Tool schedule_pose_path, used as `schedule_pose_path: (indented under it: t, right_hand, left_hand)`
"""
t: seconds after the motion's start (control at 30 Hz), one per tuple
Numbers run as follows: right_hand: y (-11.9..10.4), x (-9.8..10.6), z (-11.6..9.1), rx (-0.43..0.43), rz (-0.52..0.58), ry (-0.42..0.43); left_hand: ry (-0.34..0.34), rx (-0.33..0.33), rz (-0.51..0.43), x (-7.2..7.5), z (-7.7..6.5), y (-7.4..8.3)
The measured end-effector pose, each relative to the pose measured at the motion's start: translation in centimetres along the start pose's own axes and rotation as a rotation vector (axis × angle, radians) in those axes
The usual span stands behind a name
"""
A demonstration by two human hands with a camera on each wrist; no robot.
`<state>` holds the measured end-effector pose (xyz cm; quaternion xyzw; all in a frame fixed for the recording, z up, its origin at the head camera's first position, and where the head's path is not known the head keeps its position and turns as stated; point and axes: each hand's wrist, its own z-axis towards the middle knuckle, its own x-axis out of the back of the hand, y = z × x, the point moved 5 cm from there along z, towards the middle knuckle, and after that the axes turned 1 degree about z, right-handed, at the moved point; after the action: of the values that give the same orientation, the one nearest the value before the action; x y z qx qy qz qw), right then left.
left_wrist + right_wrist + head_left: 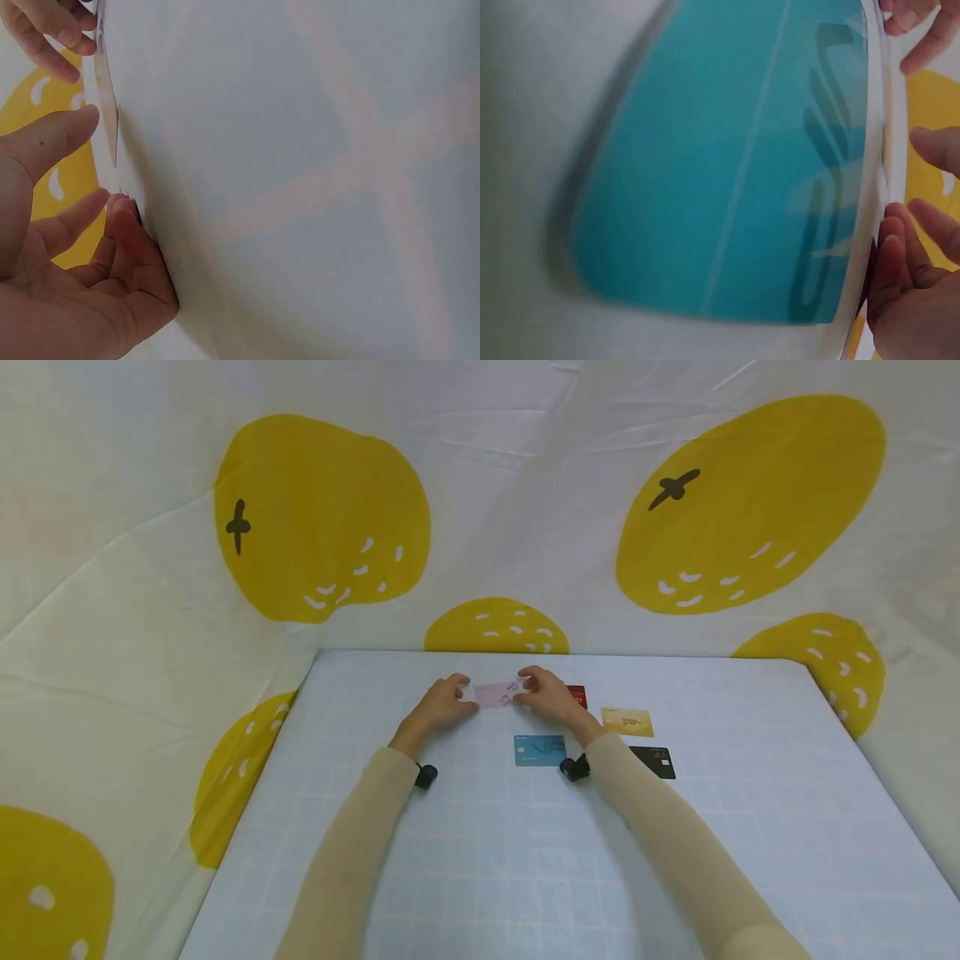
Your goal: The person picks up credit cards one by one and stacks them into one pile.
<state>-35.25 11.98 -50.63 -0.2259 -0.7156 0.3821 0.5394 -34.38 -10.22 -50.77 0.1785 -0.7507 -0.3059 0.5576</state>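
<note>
At the far middle of the table, a pale pink card [496, 694] with a darker pattern lies between my two hands. The left hand [442, 706] holds its left end between thumb and fingers. Across its right end, the right hand [550, 696] has thumb and index finger at opposite edges. In the left wrist view, the card [110, 105] shows nearly edge-on with a shadow beside it; exact finger contact is partly hidden. A red card [578, 695] is partly covered by the right hand. Nearer me, a blue card [539, 750] lies flat beside the right wrist.
A gold card [627, 722] lies right of the right hand. Behind the right sleeve [652, 810], a black card [660, 762] is partly hidden. A white curtain [517, 527] with yellow fruit shapes stands at the table's far edge.
</note>
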Motion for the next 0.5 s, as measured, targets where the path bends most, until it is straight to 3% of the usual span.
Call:
schedule_pose_path:
  t: [0.2, 0.5]
  right_hand:
    - [0.16, -0.35, 0.3, 0.016, -0.065, -0.022]
    - [0.34, -0.77, 0.71, 0.003, -0.103, -0.031]
  left_hand:
    - [0.002, -0.023, 0.087, -0.17, 0.3, 0.78]
    - [-0.014, 0.04, 0.097, -0.4, 0.5, 0.77]
